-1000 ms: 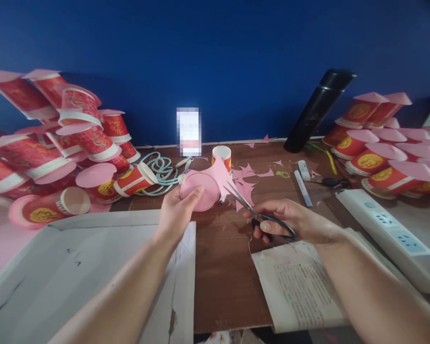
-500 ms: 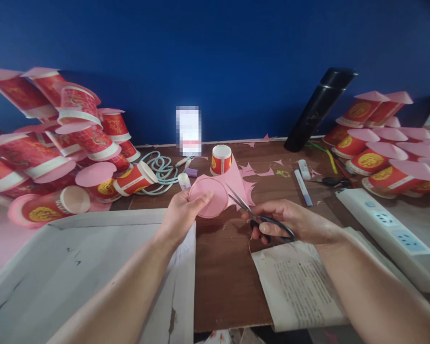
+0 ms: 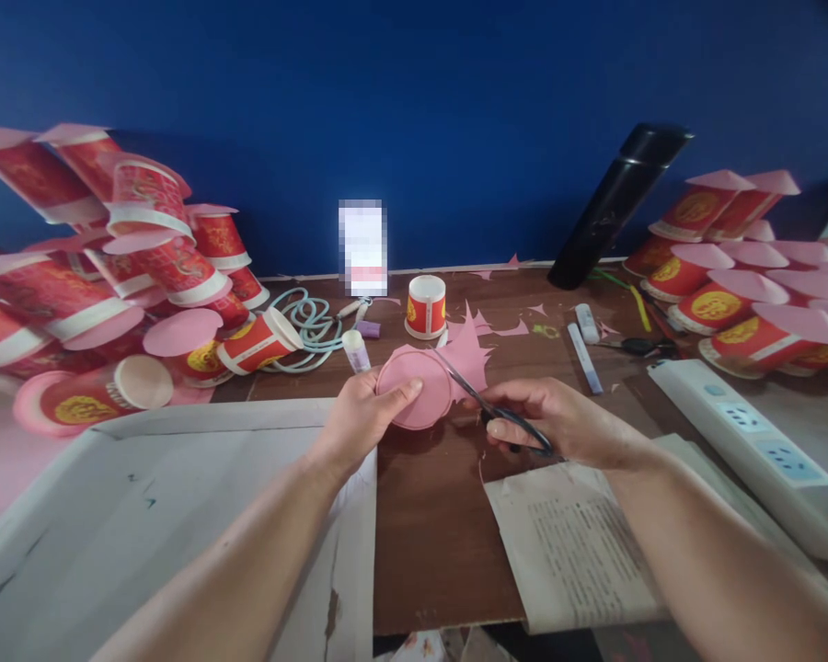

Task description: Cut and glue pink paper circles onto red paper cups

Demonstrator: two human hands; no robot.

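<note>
My left hand (image 3: 369,414) pinches a round pink paper disc (image 3: 418,391), thumb on top and fingers underneath. A line or thin rim runs around the disc's edge. My right hand (image 3: 552,418) grips black-handled scissors (image 3: 483,400), their blades lying along the disc's upper right edge and looking nearly closed. Jagged pink paper (image 3: 467,354) spreads behind the blades; whether it is still joined to the disc I cannot tell. Just beyond stands an upright red and white paper cup (image 3: 426,308).
Paper cups with pink discs are piled at left (image 3: 148,198) and right (image 3: 724,299). A black flask (image 3: 617,207), a glue stick (image 3: 355,351), a coiled cable (image 3: 310,336) and a power strip (image 3: 745,423) lie around. A white board (image 3: 200,515) and printed paper (image 3: 580,542) are nearer.
The disc and my left hand have shifted slightly right and down. The scissor blades have come closer together along the disc's edge, and the pink paper behind has swung to the right.
</note>
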